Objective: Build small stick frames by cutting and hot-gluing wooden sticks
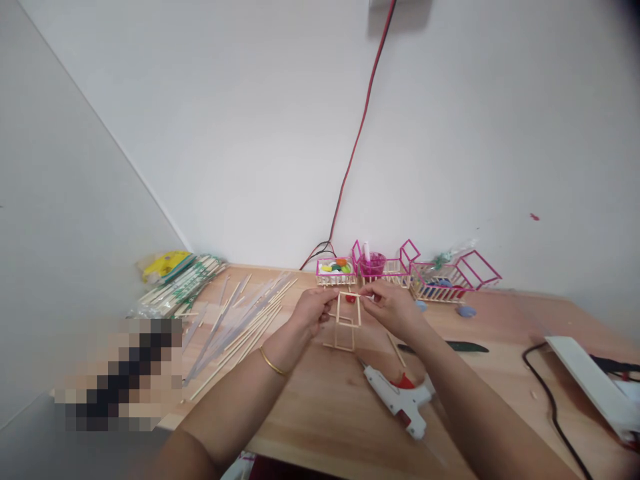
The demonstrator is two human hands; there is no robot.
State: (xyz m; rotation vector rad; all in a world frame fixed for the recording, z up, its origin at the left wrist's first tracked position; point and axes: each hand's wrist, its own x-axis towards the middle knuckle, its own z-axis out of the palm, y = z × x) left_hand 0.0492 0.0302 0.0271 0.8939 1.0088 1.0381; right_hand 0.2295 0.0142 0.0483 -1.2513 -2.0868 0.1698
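A small frame of pale wooden sticks (349, 325) is held up at the middle of the table. My left hand (316, 309) pinches its upper left corner, with the fingers closed. At the upper right corner, my right hand (389, 305) has its thumb and fingers pressed together on the frame's top stick. The lower part of the frame has further stick squares joined to it, reaching down near the tabletop. Below my right hand lies a white glue gun (397, 399) with its nozzle toward the frame. A loose stick (397, 351) rests beside it.
Loose sticks (255, 320) and packed bundles (183, 290) lie at left. Pink-edged stick baskets (336, 280) stand along the wall. A dark green blade-like object (467, 347), a white power strip-like box (590, 383) and a black cable (554, 407) are at right.
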